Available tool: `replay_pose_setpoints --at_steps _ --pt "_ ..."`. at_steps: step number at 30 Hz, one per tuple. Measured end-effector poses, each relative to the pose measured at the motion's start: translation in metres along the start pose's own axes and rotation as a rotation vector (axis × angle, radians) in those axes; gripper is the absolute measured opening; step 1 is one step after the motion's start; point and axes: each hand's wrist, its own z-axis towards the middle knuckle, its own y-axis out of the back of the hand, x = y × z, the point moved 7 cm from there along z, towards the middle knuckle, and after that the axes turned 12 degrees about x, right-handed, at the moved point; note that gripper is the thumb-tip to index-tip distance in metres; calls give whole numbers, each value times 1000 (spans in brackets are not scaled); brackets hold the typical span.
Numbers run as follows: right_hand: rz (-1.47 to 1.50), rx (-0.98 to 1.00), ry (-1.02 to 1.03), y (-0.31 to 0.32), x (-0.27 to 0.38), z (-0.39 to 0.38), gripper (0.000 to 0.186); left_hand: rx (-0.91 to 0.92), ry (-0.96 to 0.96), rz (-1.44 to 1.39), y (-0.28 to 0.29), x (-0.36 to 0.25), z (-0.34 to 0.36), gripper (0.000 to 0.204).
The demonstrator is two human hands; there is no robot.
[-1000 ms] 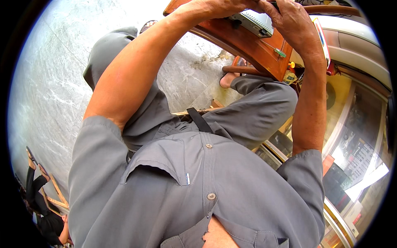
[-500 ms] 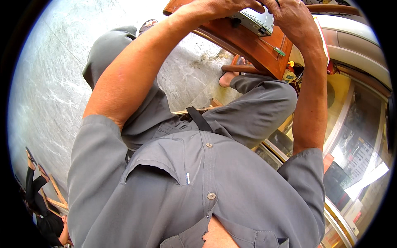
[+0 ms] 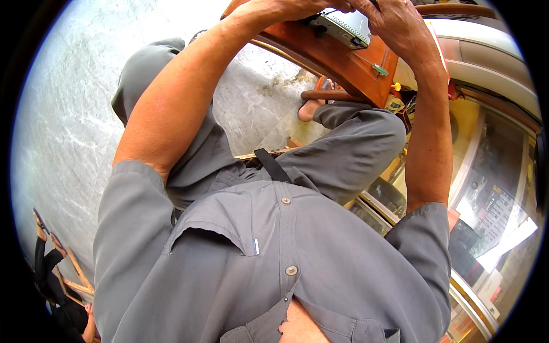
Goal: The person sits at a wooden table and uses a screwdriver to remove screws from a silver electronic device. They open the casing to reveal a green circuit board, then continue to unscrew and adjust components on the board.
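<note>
Currently, the metal box (image 3: pixel 347 27) sits on the wooden tabletop (image 3: pixel 343 66), upper right of centre; left hand (image 3: pixel 306 6) and right hand (image 3: pixel 396 24) flank it at the frame's top edge, cropped, grips impossible to tell.

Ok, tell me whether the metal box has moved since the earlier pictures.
No, the metal box shows no clear shift against the wooden table or the green thing on it; only the view shifted.

Bright light bleaches the pale grey marbled floor (image 3: pixel 74 114); glare spots the glass-fronted cabinet (image 3: pixel 496 163); fisheye distortion bends edges near black corners.
</note>
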Motion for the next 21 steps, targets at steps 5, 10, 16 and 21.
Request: replay_pose_setpoints --at_steps 5,10,16,21 --pt "39 15 -2 2 0 10 45 16 -71 0 5 -13 -2 19" --pt "-7 -24 -11 -8 -13 17 41 -37 21 153 6 -10 0 21" --pt "-41 -29 76 -8 -16 19 35 -68 -35 16 3 2 5 17" --pt "-23 -66 48 -7 -10 20 44 -61 -207 0 3 -10 10 17"
